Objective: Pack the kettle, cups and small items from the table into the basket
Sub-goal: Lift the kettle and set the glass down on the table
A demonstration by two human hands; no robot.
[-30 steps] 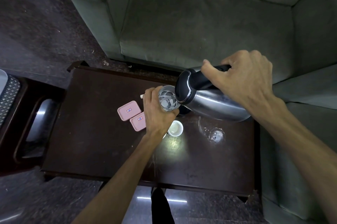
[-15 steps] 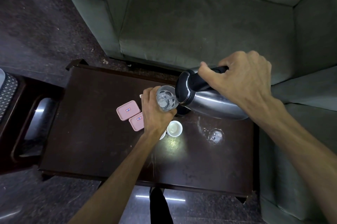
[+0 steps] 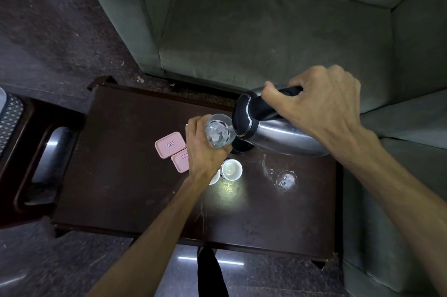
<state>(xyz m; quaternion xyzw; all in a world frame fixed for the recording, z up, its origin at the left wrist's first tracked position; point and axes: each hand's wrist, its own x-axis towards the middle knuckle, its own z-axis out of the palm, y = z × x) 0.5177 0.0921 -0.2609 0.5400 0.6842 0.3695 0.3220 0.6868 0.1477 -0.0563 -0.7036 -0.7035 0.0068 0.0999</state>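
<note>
Kettle tipped at glass; box labels unreadable

Shiny steel kettle with matt black plastic handle; clear glass; glossy dark wood table.

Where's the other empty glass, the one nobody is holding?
In the head view, the clear glass stands on the right part of the dark table, right of the white cup and just nearer than the tilted kettle.

Silver kettle with black handle, two pink boxes, white cup, dark brown table.
</note>
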